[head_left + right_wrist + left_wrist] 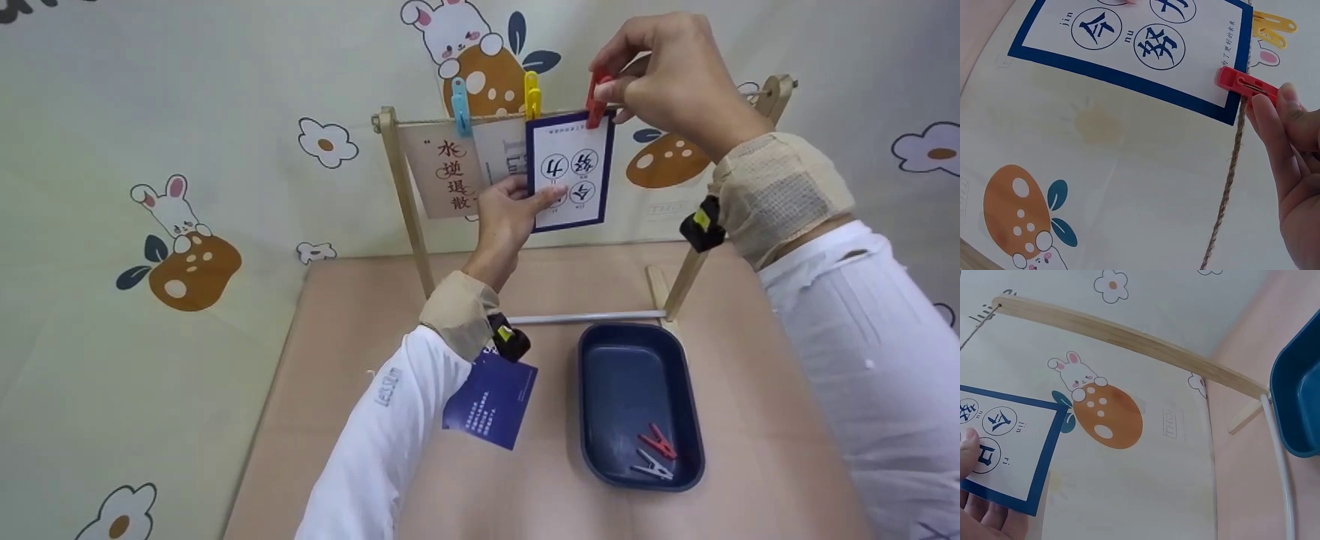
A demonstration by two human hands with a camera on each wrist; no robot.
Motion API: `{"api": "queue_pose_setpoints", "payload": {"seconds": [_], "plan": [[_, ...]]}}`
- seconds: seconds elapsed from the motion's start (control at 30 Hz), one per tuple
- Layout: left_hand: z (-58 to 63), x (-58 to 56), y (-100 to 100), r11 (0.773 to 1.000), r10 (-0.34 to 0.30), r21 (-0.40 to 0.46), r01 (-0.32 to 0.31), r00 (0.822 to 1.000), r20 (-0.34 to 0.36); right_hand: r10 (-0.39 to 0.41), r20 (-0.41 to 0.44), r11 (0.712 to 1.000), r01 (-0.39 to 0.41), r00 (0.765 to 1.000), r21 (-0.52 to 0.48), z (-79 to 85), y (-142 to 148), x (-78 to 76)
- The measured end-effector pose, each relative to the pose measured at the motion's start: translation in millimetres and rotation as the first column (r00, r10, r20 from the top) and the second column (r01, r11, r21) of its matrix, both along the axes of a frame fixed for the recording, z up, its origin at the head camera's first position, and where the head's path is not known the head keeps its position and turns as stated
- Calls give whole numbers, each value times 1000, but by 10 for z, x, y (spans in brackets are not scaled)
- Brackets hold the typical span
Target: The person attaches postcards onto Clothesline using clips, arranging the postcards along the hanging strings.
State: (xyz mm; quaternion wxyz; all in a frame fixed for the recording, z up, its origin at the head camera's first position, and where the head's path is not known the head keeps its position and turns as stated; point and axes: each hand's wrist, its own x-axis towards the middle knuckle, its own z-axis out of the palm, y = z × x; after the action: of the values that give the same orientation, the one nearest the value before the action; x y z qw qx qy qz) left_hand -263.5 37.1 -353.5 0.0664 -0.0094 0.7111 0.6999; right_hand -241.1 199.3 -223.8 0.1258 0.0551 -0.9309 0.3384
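Observation:
In the head view my left hand (504, 221) holds a blue-bordered white card (568, 139), thumb on its front and fingers behind. The card hangs against a twine line (1224, 197), its printing upside down. My right hand (679, 82) pinches a red clothespin (1248, 84) by its handle end. The clothespin's jaws lie over the card's top edge at the twine, near a corner. To the left, a yellow clothespin (532, 96) and a light-blue clothespin (460, 106) sit on the line. Below them hang a beige card with red characters (439, 176) and a pale card (496, 146), partly behind the left hand.
The twine runs between two wooden posts (407, 202) joined low down by a white rod (585, 318). On the table, a dark blue tray (587, 405) contains another red clothespin (658, 441) and a grey clothespin (654, 466). A blue card (495, 405) lies beneath the left forearm.

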Motion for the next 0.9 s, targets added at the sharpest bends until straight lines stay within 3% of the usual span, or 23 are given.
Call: {"api": "queue_pose_setpoints", "payload": {"seconds": [0.47,0.9], "plan": [[-37,6,-22,996,59,-67,-60,998,-27,6,38,1000,-7,999,20,-105,28,6],[-134,44,-76,998,37,-47,-38,999,-33,0,9,1000,0,1000,-4,-149,51,85]]}}
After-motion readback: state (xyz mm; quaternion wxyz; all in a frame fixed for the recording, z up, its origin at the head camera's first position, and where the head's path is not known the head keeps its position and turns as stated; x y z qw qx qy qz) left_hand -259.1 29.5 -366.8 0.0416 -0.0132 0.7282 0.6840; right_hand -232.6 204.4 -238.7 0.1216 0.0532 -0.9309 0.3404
